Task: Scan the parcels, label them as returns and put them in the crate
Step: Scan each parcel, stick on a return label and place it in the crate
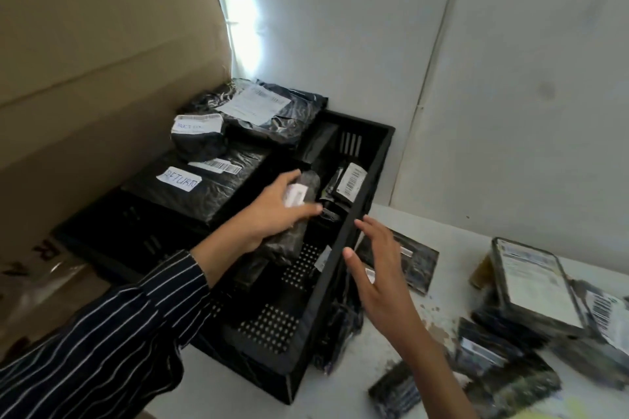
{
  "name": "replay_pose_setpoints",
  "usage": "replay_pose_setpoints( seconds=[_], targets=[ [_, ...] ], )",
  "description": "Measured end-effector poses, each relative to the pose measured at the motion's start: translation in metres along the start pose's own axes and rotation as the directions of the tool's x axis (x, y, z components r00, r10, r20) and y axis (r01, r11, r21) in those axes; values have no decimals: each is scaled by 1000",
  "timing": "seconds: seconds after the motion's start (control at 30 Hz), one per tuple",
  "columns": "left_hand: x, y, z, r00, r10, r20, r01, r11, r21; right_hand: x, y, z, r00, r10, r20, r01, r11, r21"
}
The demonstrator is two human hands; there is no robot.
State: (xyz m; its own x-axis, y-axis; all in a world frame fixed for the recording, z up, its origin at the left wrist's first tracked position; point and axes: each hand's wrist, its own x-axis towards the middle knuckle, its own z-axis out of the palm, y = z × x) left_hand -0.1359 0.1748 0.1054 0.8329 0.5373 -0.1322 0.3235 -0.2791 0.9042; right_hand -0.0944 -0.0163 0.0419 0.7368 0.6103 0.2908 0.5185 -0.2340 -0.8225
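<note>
1 parcel (289, 238) sits in your left grip (272, 211), low inside the crate (343, 245).

Your left hand is closed over the top of this dark, wrapped parcel, fingers curled round its upper end where a small white label (295, 196) shows; your right hand (377, 269) hangs open and empty above the crate's right rim, fingers spread, holding nothing. The parcel's long axis runs from about 1 o'clock down to 7 o'clock, roughly along the crate's length, its lower end close to the perforated floor. Free floor lies toward 6 o'clock of your grip; other parcels crowd the far end at 1 o'clock. Judging by this, the release belongs to your left hand, the nearer 1. More parcels wait on the desk (442, 228) at 4 o'clock.
</note>
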Motion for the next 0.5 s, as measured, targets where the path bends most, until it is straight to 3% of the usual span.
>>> replay_pose_setpoints(
  seconds=[0.13, 0.27, 0.5],
  targets=[
    [20, -37, 13, 981, -25, 193, -18, 975, 219, 5, 1, 14, 1000, 30, -6, -30, 999, -34],
    [35, -68, 42, 944, -95, 317, -72, 876, 477, 14, 2, 23, 999, 15, -38, -18, 995, -96],
    [52, -127, 82, 866, -140, 479, -173, 816, 552, 26, 2, 34, 998, 6, -61, -17, 986, -166]
  ],
)
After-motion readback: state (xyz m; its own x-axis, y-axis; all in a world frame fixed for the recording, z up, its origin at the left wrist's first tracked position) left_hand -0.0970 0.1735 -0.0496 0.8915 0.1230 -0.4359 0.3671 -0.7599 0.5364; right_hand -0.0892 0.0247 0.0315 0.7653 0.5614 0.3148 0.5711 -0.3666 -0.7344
